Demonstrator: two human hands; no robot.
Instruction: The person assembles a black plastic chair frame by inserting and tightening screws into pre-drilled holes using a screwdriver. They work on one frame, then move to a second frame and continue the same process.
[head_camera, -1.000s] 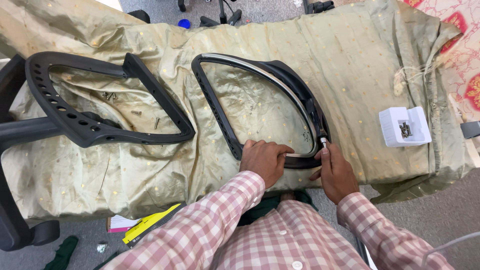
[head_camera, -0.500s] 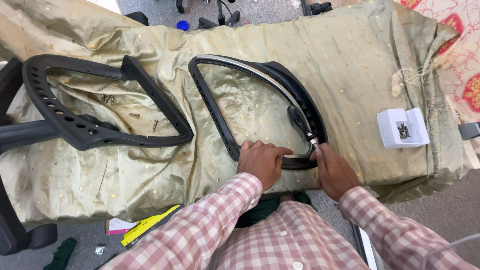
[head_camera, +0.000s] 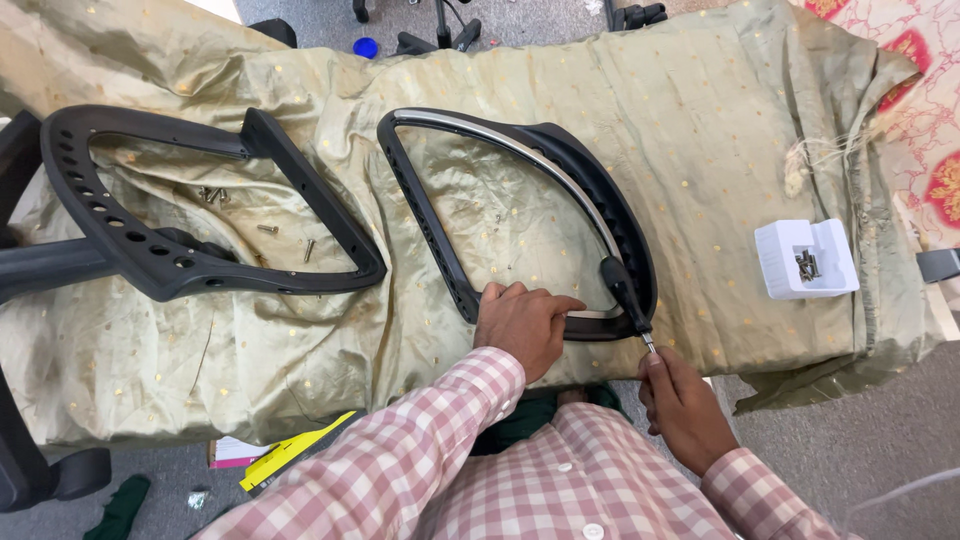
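Note:
A black curved chair frame (head_camera: 430, 215) with a silver strip lies on a table draped in a green-gold cloth (head_camera: 700, 130). My left hand (head_camera: 522, 325) presses flat on the frame's near edge, fingers spread toward the right. My right hand (head_camera: 682, 408) is off the table's front edge and pinches the metal shaft of a screwdriver (head_camera: 625, 292). The tool's black handle lies over the frame's lower right corner, pointing away from me.
A second black frame (head_camera: 150, 255) with a row of holes lies at the left, with several loose screws (head_camera: 262, 228) inside it. A small white box (head_camera: 805, 258) holding screws sits at the right. A chair base (head_camera: 45, 470) and yellow tool (head_camera: 290, 455) are below the table.
My right hand has drawn back from the frame toward me, past the table edge, and the screwdriver's handle now shows. My left hand has stayed on the frame.

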